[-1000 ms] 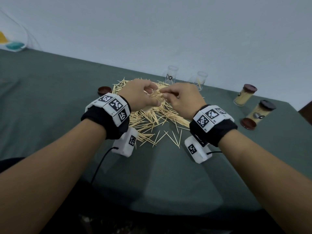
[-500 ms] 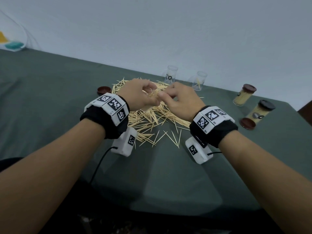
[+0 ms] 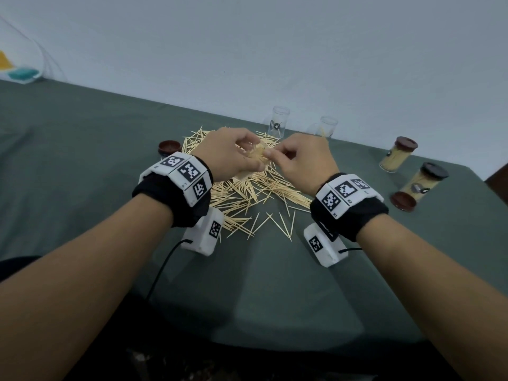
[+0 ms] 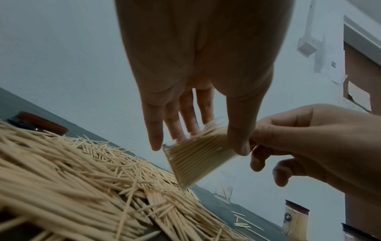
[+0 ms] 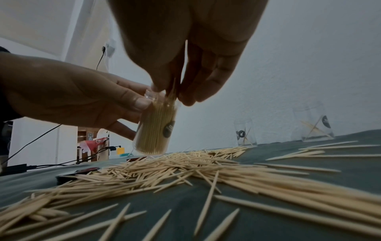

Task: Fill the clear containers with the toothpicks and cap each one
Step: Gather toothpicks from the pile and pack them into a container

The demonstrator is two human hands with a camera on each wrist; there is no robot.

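Green tablecloth (image 3: pixel 82 171), left hand (image 3: pixel 225 155) half hiding toothpick-packed container (image 5: pixel 155 128).

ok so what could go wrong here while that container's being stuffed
1. The clear plastic container, packed nearly full, is tilted in the left hand; more wooden toothpicks pushed in by the right hand could jam or spill at the rim.
2. It hangs over the loose toothpick pile, so a slipped grip would scatter them.
3. The nearest brown round cap sits beside the pile, where stray toothpicks could bury it.

containers (image 3: pixel 280 121) 5 | loose caps (image 3: pixel 169 147) 2 | hands (image 3: pixel 224 154) 2
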